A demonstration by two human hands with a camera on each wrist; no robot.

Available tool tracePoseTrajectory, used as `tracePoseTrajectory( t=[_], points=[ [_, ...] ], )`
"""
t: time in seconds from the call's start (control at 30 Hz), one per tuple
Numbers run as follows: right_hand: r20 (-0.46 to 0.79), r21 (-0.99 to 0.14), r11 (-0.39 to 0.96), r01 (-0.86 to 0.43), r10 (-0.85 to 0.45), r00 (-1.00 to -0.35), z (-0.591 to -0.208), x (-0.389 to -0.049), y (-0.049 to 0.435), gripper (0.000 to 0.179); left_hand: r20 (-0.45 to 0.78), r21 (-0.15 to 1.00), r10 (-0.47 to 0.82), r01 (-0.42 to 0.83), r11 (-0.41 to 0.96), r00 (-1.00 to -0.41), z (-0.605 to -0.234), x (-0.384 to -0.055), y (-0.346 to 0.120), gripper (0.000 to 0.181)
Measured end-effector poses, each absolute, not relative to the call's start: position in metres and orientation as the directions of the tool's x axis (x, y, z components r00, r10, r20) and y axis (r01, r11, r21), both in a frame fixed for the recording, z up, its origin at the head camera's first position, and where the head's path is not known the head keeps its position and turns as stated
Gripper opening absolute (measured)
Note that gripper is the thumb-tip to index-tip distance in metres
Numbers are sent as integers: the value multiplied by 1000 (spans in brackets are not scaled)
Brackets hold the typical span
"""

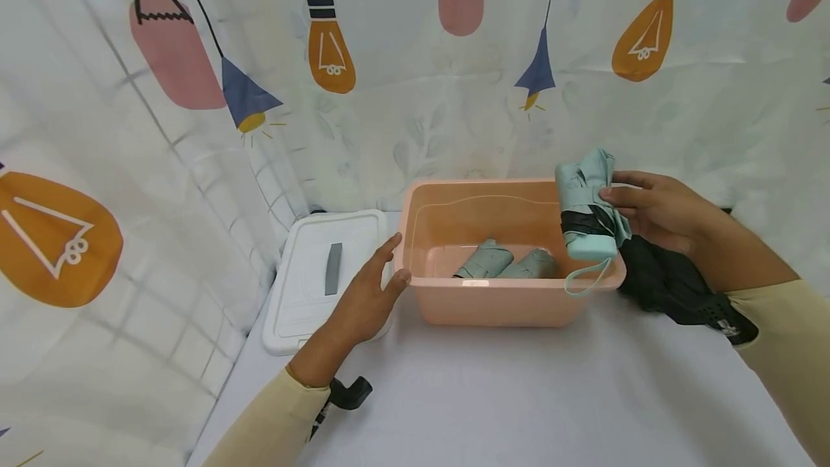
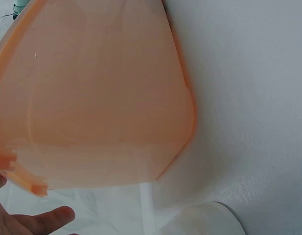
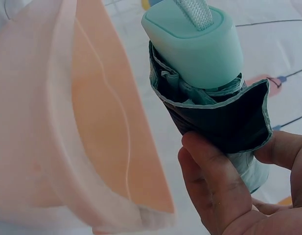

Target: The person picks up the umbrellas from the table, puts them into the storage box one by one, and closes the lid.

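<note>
My right hand [image 1: 668,215] holds a folded mint-green compact umbrella [image 1: 583,189] above the right end of a peach plastic bin [image 1: 493,301]. Its wrist loop dangles over the bin's front rim. In the right wrist view, fingers and thumb pinch the umbrella's canopy below the mint handle [image 3: 195,49], with the dark underside of the fabric showing. My left hand [image 1: 363,301] is at the bin's left rim, fingers extended. In the left wrist view its fingertips are partly cut off beside the rim. Two grey-green rolled bundles [image 1: 485,259] lie inside the bin, their lower parts hidden by its front wall.
Left of the bin, a white lid [image 1: 301,279] with a grey handle lies on the white table [image 1: 493,395]. A black fabric item [image 1: 668,279] is under the right forearm. A patterned curtain [image 1: 402,56] hangs behind and at the left.
</note>
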State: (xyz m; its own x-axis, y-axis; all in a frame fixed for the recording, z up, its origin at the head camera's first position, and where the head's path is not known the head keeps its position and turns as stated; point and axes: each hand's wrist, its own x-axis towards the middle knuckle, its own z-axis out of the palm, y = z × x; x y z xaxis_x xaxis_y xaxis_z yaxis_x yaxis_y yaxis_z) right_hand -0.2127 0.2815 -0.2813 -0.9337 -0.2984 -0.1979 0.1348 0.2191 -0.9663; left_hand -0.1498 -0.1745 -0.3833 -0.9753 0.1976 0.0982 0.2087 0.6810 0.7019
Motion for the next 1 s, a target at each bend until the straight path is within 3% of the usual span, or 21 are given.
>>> tracePoseTrajectory(
  t=[1.0],
  points=[
    [-188,-976,169,139,-320,-929,-272,-225,226,84,97,706,195,206,678,-976,-383,-149,-174,67]
  ],
)
